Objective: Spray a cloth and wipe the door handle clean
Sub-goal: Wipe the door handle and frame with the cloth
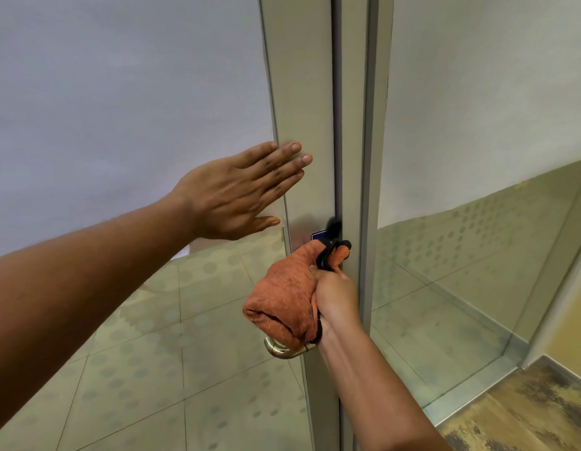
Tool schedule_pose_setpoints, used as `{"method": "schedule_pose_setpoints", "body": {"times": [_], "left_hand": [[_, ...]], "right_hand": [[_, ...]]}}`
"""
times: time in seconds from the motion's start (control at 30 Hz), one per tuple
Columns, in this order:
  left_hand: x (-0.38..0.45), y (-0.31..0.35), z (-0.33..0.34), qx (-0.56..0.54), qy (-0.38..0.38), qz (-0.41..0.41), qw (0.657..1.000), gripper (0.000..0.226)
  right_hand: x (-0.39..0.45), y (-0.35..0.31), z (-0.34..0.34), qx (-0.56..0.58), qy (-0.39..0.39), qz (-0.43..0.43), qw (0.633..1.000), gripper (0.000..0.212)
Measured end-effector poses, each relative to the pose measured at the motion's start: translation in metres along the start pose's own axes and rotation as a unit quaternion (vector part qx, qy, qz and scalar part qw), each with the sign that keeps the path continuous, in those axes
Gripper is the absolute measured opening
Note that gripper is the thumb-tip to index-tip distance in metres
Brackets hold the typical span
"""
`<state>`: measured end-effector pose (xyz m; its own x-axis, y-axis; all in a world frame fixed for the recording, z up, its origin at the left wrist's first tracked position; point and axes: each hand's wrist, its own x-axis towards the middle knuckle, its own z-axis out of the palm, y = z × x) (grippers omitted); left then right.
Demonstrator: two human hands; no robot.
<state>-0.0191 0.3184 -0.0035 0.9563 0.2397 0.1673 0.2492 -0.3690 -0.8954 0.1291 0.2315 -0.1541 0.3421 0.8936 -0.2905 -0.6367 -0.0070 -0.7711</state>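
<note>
Fingers of the right hand (334, 294) clutch an orange cloth (282, 297) wrapped over the door handle (282, 348) at lower centre, while the left hand (240, 193) presses flat, fingers straight, on the door (302, 92).

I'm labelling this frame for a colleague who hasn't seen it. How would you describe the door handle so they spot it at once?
Find the pale door frame running down the middle. Low on it, the right hand holds an orange cloth. The door handle is the shiny curved metal bar poking out beneath the cloth, the only metallic, rounded piece there.

frosted glass panel (119, 76) | tiled floor (185, 353) (dotted film over it) | wood-look flooring (526, 411)
</note>
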Motion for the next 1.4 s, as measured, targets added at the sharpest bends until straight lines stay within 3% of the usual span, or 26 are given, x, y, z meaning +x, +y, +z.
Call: {"method": "schedule_pose_setpoints", "body": {"times": [0.17,1.0,1.2,1.3,1.4], "left_hand": [[0.0,0.0,0.0,-0.001,-0.001,-0.002,1.0,0.079],[0.001,0.002,-0.003,0.02,-0.032,-0.006,0.999,0.081],[0.001,0.002,-0.003,0.016,-0.032,-0.007,0.999,0.081],[0.001,0.003,-0.003,0.021,-0.035,-0.012,0.999,0.082],[0.001,0.003,-0.004,0.013,-0.041,-0.015,0.999,0.081]], "right_hand": [[0.0,-0.002,-0.007,0.006,-0.036,-0.013,0.999,0.021],[0.017,-0.001,0.0,0.04,-0.039,0.033,0.998,0.034],[0.012,-0.015,-0.003,0.013,-0.062,0.024,0.998,0.027],[0.006,-0.02,-0.019,-0.005,-0.07,-0.01,0.997,0.025],[-0.008,-0.026,-0.034,-0.034,-0.037,-0.109,0.993,0.025]]}}
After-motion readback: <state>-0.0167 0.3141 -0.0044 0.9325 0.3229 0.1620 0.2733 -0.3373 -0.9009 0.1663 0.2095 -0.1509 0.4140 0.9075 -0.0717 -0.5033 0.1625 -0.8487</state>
